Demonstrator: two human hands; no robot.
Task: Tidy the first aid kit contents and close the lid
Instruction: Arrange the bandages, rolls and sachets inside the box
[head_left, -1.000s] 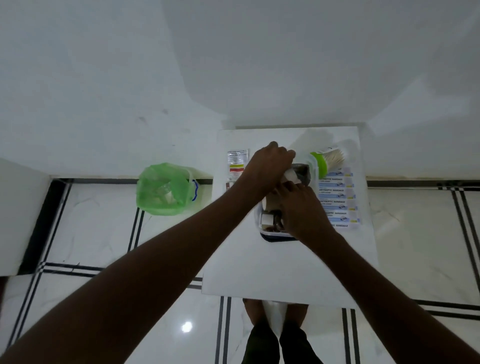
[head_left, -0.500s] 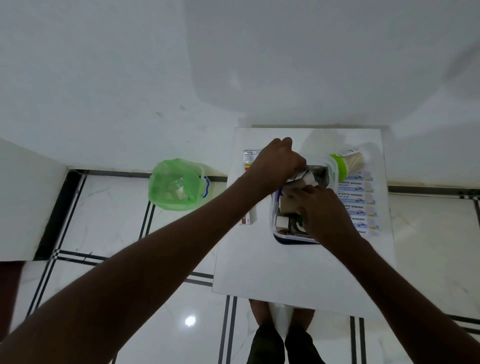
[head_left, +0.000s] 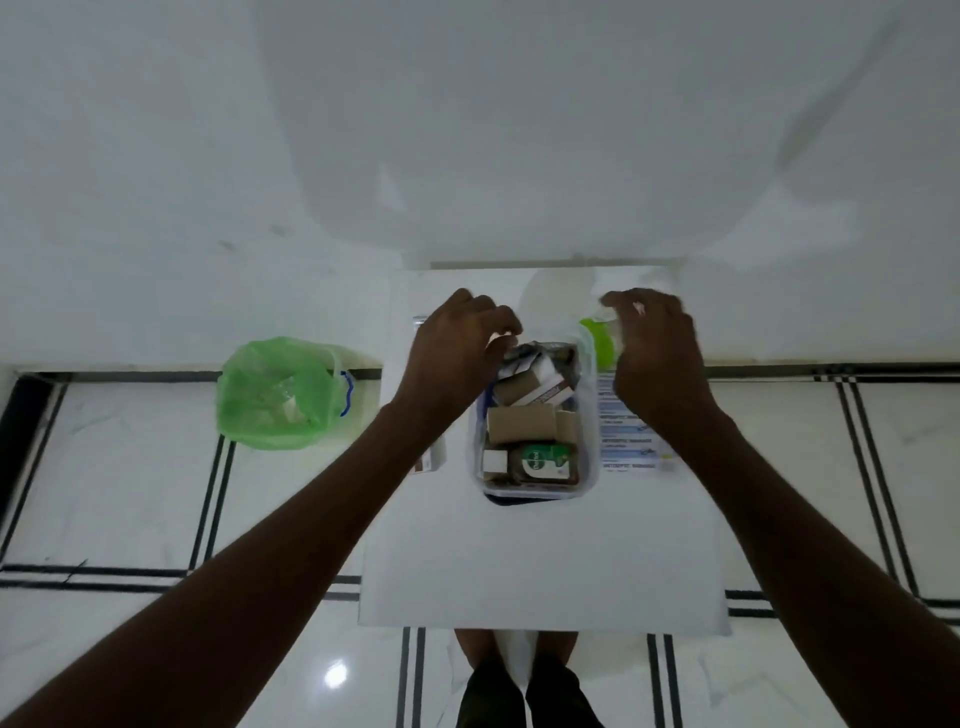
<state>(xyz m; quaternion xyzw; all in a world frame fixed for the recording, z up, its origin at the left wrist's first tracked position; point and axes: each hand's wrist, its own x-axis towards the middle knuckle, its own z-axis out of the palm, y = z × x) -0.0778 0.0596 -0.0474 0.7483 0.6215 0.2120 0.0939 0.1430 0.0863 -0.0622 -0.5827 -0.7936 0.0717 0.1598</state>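
Over white table (head_left: 540, 561), both hands (head_left: 452, 353) flank kit (head_left: 587, 415).

Both forearms are bare from elbow to wrist, with no sleeve in view. The left hand (head_left: 457, 358) and right hand (head_left: 657, 358) wear nothing. At six o'clock, dark trousers (head_left: 524, 696) cover the legs above bare feet (head_left: 475, 647).

Bare table (head_left: 545, 561) near the open container (head_left: 588, 415); hands flanking it.
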